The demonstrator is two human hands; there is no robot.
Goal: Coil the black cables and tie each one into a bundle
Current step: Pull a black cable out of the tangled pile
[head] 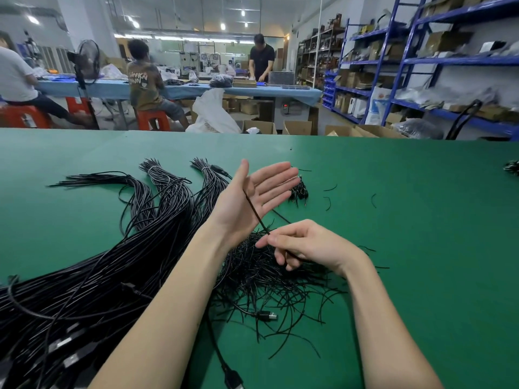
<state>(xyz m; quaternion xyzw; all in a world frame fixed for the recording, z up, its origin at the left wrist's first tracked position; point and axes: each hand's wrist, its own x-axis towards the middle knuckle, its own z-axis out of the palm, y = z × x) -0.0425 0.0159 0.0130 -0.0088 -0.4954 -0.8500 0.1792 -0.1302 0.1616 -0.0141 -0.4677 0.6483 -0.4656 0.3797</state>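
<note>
Under hands, tie pile (tangled)

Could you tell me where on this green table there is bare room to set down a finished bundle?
The green table is bare right of the right hand and beyond the left hand. It is crowded at left with long black cables and centrally with short ties.

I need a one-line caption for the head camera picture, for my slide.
Open left hand and pinching right hand stretch a thin black cable above loose black twist ties on a green table.
</note>
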